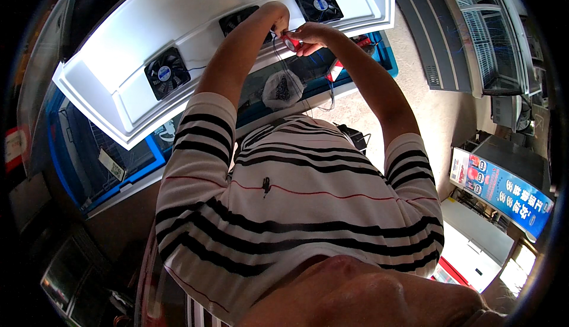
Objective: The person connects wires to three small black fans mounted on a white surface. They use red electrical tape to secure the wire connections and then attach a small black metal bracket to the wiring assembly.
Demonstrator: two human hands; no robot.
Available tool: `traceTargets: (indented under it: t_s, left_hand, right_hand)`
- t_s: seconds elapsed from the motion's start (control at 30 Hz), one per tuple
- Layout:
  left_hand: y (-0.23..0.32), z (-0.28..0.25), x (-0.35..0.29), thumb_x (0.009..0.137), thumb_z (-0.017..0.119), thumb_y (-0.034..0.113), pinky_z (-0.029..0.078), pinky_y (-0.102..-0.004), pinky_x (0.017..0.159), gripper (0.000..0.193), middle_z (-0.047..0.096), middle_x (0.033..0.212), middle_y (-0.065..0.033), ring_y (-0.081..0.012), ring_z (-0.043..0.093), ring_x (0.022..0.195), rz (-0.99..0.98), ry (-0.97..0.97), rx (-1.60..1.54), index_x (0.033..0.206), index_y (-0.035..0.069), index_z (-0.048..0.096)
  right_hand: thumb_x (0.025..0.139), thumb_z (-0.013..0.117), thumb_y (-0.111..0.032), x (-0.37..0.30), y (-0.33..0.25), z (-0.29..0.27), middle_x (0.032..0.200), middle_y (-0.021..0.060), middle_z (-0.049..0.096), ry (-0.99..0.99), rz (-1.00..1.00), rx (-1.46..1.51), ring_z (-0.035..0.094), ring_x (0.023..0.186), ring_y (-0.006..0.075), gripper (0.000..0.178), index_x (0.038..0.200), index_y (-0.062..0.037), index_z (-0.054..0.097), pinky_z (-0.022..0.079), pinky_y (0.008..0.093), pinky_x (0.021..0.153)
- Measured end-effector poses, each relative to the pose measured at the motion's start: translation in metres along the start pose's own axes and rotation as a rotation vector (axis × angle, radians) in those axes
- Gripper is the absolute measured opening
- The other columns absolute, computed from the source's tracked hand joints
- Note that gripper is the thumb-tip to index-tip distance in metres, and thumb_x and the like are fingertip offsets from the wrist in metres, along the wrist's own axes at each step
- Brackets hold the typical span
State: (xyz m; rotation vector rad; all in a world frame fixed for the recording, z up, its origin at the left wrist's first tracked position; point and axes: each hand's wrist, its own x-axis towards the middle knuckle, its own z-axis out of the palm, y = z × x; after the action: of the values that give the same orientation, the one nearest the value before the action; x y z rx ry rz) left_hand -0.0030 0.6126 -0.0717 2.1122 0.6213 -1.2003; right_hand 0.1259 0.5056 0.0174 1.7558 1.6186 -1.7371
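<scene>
My right hand (310, 34) is closed around a small red roll of tape (290, 43), with thumb and fingers at its edge. Just left of it, my left hand (278, 20) bends down over the panel's edge, its fingers curled; what they pinch is hidden. Thin dark wires (277, 53) hang beneath both hands. Behind my left wrist, a black fan (231, 23) is partly covered. It is set in a long white panel (127, 45), between a left fan (166, 73) and a right fan (319, 5).
Under the panel lies a blue-rimmed cabinet (155, 153) with a clear plastic bag (283, 89) on it. A red and white object (335, 70) lies beside my right forearm. Wire-shelved cases (483, 42) stand at right, near a blue printed sign board (504, 191).
</scene>
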Motion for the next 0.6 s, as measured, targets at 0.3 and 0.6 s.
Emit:
traceTargets:
  t_s: [0.3,0.6]
  left_hand:
    - [-0.008,0.002,0.009,0.082,0.067,0.027,0.042,-0.0395,0.081,0.046,0.060,0.099,0.0041,-0.0155,0.051,0.087,-0.019,0.012,-0.038,0.127,0.028,0.053]
    - [-0.009,0.003,0.013,0.082,0.067,0.035,0.043,-0.0405,0.083,0.051,0.060,0.113,0.0006,-0.0179,0.054,0.093,-0.090,0.027,0.096,0.129,0.023,0.052]
  right_hand:
    - [0.093,0.049,-0.046,-0.003,-0.002,-0.001,0.086,0.0150,0.069,0.009,0.015,-0.009,0.069,0.075,0.0194,0.052,0.104,0.0030,0.061,0.059,0.0289,0.064]
    - [0.093,0.053,-0.040,-0.007,-0.006,-0.001,0.092,0.0162,0.068,0.004,0.048,0.008,0.070,0.075,0.0203,0.047,0.112,0.0017,0.058,0.059,0.0301,0.066]
